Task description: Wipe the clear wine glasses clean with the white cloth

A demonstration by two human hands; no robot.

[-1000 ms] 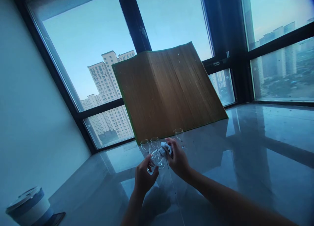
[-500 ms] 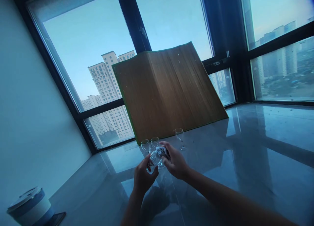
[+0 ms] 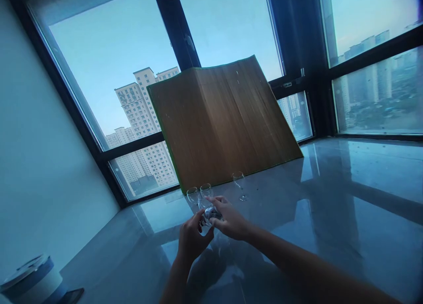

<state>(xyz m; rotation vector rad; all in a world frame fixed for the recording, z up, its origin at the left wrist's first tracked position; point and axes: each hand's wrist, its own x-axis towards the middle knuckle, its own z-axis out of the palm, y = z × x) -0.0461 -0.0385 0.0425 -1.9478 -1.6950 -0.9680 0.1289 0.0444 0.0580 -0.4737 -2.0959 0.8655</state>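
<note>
In the head camera's view, two bare hands meet above a glossy grey surface [image 3: 119, 255], left of centre. The left hand [image 3: 193, 235] curls around a small clear glass [image 3: 206, 217]; the right hand [image 3: 230, 219] pinches a crumpled pale cloth [image 3: 214, 213] against it. The glass lies directly between the hands, touched by the left fingers, with the cloth at its right side. It seems tilted, but fingers hide too much to tell its long axis. Just beyond, toward the surface's far edge, stand two stemmed glasses [image 3: 192, 195] side by side; a third stemmed glass [image 3: 238, 179] stands apart to the right, upright. Behind them a brown board [image 3: 228, 123] leans against the windows [image 3: 109, 57]. A lidded container [image 3: 36, 281] sits at the near left corner.
</note>
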